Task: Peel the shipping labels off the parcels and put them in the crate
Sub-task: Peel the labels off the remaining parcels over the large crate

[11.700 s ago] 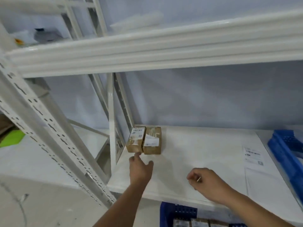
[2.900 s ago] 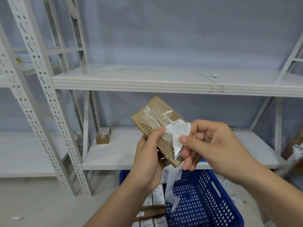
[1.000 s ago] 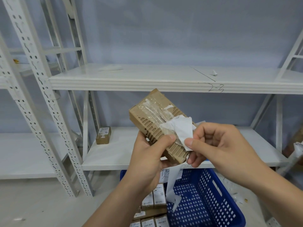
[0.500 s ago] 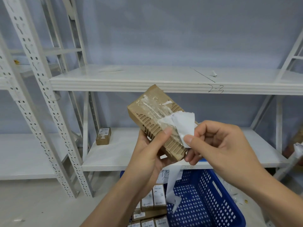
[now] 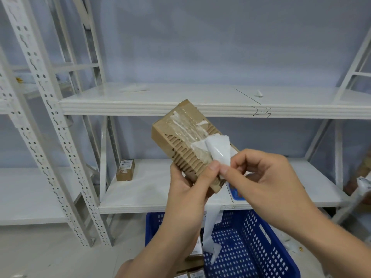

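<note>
My right hand [image 5: 267, 177] pinches the loose flap of the white shipping label [image 5: 217, 149] between thumb and forefinger, its other fingers curled. The flap rises just above that hand, lifted off the brown parcel [image 5: 180, 141], whose long axis slants from upper left to lower right. My left hand [image 5: 186, 189] grips the parcel's lower end, thumb pressed beside the label. Both hover above the blue crate [image 5: 267, 247]. I judge the pull should run up-left along the parcel.

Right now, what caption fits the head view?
Left hand grips a cardboard parcel; right hand pinches its half-peeled white label, above a blue crate.
</note>
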